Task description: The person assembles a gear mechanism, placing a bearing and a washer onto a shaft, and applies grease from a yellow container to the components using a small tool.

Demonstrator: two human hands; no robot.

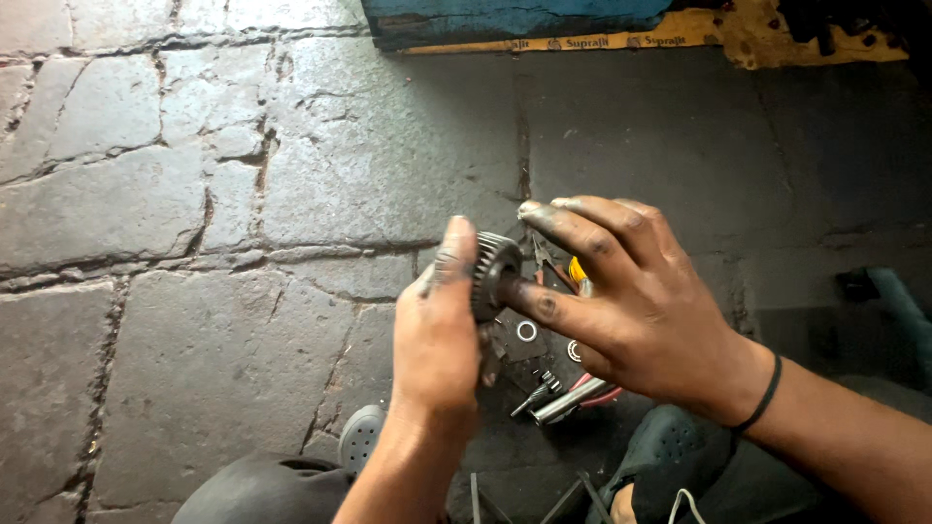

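A dark toothed metal gear (493, 267) is held up over the stone floor. My left hand (439, 325) grips it from the left, thumb up along its rim. My right hand (621, 291), greasy and with a black band on the wrist, reaches in from the right; its thumb and lower fingers touch the gear's face while the upper fingers spread above it. The back of the gear is hidden by my left hand.
Small parts lie on the floor under the hands: pliers with orange-yellow handles (563, 270), metal rings (526, 331), a silver tool (561, 400). A grey shoe (361, 437) and a dark shoe (670, 446) are below. A blue and yellow board (544, 24) lies at the top.
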